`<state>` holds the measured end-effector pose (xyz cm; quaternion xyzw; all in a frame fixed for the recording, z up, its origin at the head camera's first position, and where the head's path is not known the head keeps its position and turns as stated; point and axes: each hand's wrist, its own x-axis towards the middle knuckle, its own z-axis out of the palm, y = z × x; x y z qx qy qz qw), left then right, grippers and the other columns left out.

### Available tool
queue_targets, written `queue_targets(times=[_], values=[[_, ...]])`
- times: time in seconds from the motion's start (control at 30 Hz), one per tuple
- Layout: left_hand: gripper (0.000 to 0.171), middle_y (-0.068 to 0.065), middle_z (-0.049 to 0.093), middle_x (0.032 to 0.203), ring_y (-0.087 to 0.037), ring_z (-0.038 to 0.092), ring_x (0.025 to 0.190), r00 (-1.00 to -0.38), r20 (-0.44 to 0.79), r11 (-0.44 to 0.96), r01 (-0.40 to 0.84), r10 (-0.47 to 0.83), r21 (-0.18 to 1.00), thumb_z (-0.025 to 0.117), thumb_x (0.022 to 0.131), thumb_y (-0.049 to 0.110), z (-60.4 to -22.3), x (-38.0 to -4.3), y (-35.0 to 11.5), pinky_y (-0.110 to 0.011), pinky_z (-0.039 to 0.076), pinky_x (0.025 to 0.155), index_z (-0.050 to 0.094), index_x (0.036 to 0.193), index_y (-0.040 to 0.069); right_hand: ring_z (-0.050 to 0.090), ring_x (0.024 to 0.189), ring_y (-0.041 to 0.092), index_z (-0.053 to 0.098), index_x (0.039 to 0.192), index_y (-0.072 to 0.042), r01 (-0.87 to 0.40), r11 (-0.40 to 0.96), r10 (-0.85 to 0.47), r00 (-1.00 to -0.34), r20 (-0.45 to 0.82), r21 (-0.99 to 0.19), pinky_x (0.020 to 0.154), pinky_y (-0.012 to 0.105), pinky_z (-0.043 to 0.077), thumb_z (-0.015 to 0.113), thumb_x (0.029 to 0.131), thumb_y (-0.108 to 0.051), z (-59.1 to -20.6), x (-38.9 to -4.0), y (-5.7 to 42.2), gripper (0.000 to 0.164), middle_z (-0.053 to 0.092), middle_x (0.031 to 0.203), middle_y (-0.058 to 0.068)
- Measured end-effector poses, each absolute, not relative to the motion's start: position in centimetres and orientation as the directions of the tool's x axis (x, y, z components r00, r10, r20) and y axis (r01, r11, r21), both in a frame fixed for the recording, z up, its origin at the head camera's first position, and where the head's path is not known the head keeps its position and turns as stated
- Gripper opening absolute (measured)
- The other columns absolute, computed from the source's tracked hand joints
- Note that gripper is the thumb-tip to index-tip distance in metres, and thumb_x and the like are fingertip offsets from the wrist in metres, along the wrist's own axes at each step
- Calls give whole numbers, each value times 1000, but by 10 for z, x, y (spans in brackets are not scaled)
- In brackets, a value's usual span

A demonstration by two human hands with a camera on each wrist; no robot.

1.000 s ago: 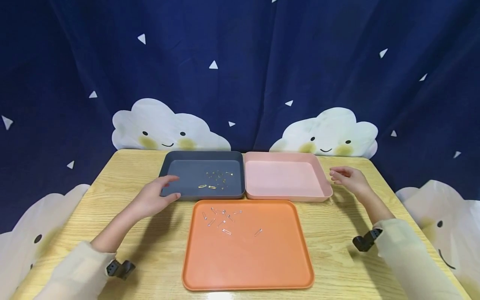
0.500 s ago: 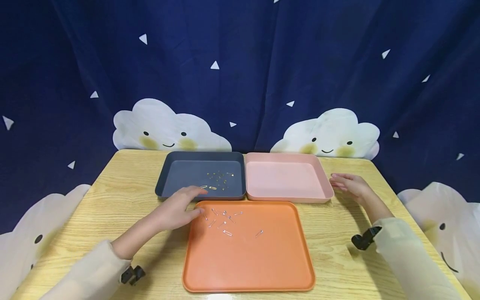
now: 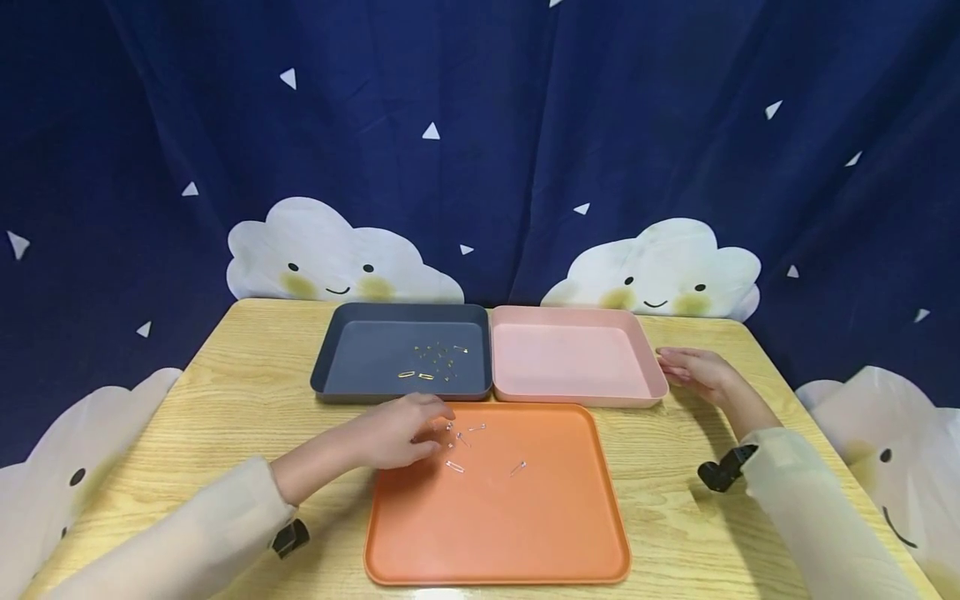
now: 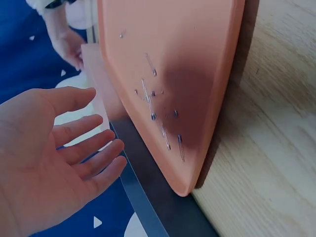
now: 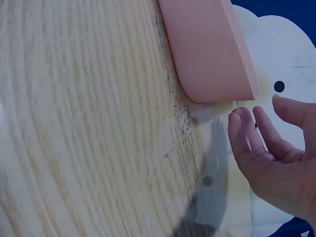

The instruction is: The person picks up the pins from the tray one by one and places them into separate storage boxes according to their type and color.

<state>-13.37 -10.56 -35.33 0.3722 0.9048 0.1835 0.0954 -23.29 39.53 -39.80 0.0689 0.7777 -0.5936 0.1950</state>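
Several silver safety pins (image 4: 152,108) lie scattered toward the far left part of an orange tray (image 3: 498,533). Above that part hovers my left hand (image 3: 401,432), its fingers loosely spread and nothing between them; in the head view it hides some of the pins. A lone silver safety pin (image 3: 518,469) lies nearer the tray's middle. Gold safety pins (image 3: 426,377) and other small gold pieces rest in the dark grey tray (image 3: 360,350) behind. Beside the right wall of the pink tray (image 3: 573,350) my right hand (image 3: 697,372) is held with relaxed fingers, holding nothing.
The dark grey and pink trays stand side by side at the back, with the orange tray in front. All sit on a wooden table (image 3: 240,375). A blue curtain (image 3: 480,150) with clouds hangs behind the table.
My left hand has moved right and toward me, from the dark grey tray's left edge to above the pins on the orange tray. The right hand has barely moved.
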Motion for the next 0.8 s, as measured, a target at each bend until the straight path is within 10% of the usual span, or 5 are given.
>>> queue_targets(times=[0.2,0.3,0.8], values=[[38,-8,61,121,-25,57,117,-672,-58,637,666,738,389,65,88,16,-356,-132,-96,-40,50,101,59,124,4,64,84,-7,68,110,-17,361,201,-162,-905,-394,-911,77,11,54,51,99,-18,-400,-236,398,20,68,86,-21],[38,-6,62,118,-22,59,112,-664,-60,636,681,746,363,65,87,16,-359,-131,-93,-37,51,98,60,123,6,64,83,-7,70,86,-32,375,190,-192,-892,-409,-907,77,12,54,51,99,-15,-403,-239,401,28,68,87,-21],[34,-6,64,115,-20,61,107,-628,-73,613,719,775,329,67,87,16,-366,-128,-86,-33,52,95,63,119,6,67,93,0,67,97,-24,432,162,-324,-826,-461,-887,83,17,56,49,99,-7,-399,-251,412,24,71,97,-13]])
